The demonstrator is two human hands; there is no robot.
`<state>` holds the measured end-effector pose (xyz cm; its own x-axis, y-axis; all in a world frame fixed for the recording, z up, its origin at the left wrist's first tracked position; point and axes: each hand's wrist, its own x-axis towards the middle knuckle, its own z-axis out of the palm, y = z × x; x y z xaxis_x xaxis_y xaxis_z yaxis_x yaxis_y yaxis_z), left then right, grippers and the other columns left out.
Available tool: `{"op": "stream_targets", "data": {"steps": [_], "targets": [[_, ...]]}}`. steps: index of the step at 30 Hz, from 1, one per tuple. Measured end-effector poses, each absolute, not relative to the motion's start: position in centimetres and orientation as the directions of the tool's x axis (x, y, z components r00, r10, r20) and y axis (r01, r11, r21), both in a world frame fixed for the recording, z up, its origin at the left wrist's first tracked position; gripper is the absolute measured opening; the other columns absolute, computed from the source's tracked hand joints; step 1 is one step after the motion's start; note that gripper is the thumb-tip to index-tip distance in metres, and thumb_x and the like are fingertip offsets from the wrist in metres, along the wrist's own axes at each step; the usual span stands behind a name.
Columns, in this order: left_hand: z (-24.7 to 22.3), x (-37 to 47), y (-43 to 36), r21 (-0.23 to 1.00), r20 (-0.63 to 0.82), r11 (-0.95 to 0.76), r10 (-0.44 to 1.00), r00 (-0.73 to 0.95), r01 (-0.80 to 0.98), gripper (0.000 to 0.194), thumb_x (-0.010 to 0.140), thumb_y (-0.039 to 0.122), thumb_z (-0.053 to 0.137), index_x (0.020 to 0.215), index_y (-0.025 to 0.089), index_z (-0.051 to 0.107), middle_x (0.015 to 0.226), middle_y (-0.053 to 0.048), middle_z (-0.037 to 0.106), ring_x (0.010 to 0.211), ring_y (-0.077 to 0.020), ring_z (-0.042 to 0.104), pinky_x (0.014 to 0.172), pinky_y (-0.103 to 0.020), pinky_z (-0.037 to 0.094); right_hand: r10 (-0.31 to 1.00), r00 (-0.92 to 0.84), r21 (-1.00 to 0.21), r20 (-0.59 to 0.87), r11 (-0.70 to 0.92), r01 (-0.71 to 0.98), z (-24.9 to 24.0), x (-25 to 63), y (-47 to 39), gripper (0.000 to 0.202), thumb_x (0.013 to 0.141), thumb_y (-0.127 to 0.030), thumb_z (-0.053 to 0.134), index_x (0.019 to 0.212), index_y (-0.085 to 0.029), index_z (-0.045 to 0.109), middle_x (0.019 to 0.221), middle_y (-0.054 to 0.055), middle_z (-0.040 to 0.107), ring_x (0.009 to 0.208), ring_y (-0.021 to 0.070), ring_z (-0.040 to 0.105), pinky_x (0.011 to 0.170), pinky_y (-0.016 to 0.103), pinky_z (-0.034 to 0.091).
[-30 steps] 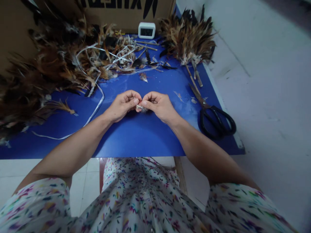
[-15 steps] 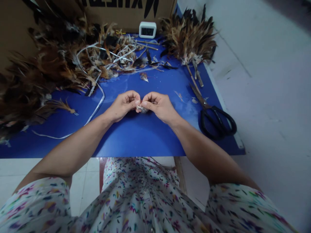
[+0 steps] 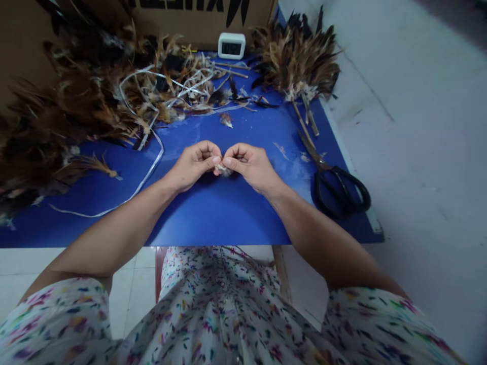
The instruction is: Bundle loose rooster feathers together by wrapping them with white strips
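Over the middle of the blue table [image 3: 213, 218], my left hand [image 3: 196, 165] and my right hand [image 3: 249, 165] meet fingertip to fingertip. Both are closed in a pinch on a small fluffy feather [image 3: 225, 171], pale grey and downy, which shows just below the thumbs. Most of it is hidden by the fingers. A loose brown and white feather [image 3: 225, 120] lies on the table a little beyond the hands. Scissors [image 3: 335, 187] with black handles rest to the right of my right hand, apart from it.
A big heap of brown feathers [image 3: 83, 101] fills the left and back, with white plastic ribbon [image 3: 154, 165] trailing from it. Feather bundles on sticks [image 3: 299, 61] lie at the back right. A white digital clock [image 3: 231, 46] stands before a cardboard box [image 3: 190, 25].
Almost nothing differs. Both hands keep their pinch at the same spot, with only a very slight shift of the fingers.
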<state>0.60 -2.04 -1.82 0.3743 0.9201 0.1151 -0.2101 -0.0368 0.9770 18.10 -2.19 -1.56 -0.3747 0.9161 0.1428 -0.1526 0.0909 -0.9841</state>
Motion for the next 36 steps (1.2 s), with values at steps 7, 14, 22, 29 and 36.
{"op": "stream_targets", "data": {"steps": [7, 14, 22, 29, 36], "targets": [[-1.9, 0.6, -2.0, 0.979, 0.131, -0.067, 0.930, 0.344, -0.191, 0.039, 0.068, 0.041, 0.083, 0.080, 0.014, 0.057, 0.065, 0.001, 0.064, 0.057, -0.0078, 0.061, 0.058, -0.019, 0.050, 0.929, -0.340, -0.981, 0.143, 0.090, -0.169, -1.7, 18.1, -2.2, 0.037, 0.066, -0.042, 0.083, 0.077, -0.015, 0.061, 0.070, 0.000, 0.068, 0.065, 0.0111, 0.065, 0.065, 0.026, 0.052], [-2.1, 0.8, -2.0, 0.984, 0.123, -0.074, 0.939, 0.321, -0.161, 0.040, 0.067, 0.041, 0.083, 0.079, 0.014, 0.056, 0.065, 0.001, 0.064, 0.057, -0.0082, 0.062, 0.059, -0.020, 0.052, 0.937, -0.330, -0.986, 0.112, 0.065, -0.152, -1.8, 18.2, -2.2, 0.042, 0.064, -0.043, 0.084, 0.080, -0.016, 0.057, 0.069, -0.002, 0.065, 0.062, 0.0094, 0.062, 0.060, 0.024, 0.051], [-2.0, 0.7, -2.1, 0.986, 0.084, -0.031, 0.941, 0.328, -0.163, 0.039, 0.068, 0.039, 0.083, 0.080, 0.014, 0.057, 0.067, 0.000, 0.066, 0.059, -0.0090, 0.064, 0.060, -0.021, 0.053, 0.943, -0.320, -0.987, 0.094, 0.045, -0.157, -2.5, 18.3, -1.8, 0.046, 0.067, -0.044, 0.082, 0.090, -0.020, 0.051, 0.077, -0.004, 0.060, 0.065, 0.0074, 0.059, 0.064, 0.024, 0.050], [-1.8, 0.6, -2.3, 0.986, 0.045, 0.014, 0.937, 0.345, -0.167, 0.036, 0.069, 0.036, 0.083, 0.081, 0.014, 0.057, 0.067, 0.000, 0.068, 0.060, -0.0100, 0.066, 0.061, -0.021, 0.055, 0.945, -0.311, -0.987, 0.099, 0.054, -0.150, -2.4, 18.2, -2.2, 0.042, 0.069, -0.043, 0.081, 0.089, -0.020, 0.051, 0.076, -0.004, 0.060, 0.066, 0.0076, 0.057, 0.065, 0.024, 0.050], [-1.2, 0.5, -2.5, 0.981, -0.026, 0.097, 0.923, 0.383, -0.169, 0.036, 0.069, 0.033, 0.083, 0.082, 0.013, 0.057, 0.066, -0.001, 0.069, 0.059, -0.0111, 0.067, 0.058, -0.021, 0.057, 0.952, -0.286, -0.992, 0.104, 0.077, -0.104, -2.1, 18.4, -2.9, 0.034, 0.074, -0.038, 0.077, 0.087, -0.021, 0.051, 0.077, -0.004, 0.061, 0.067, 0.0079, 0.058, 0.066, 0.025, 0.050]]}}
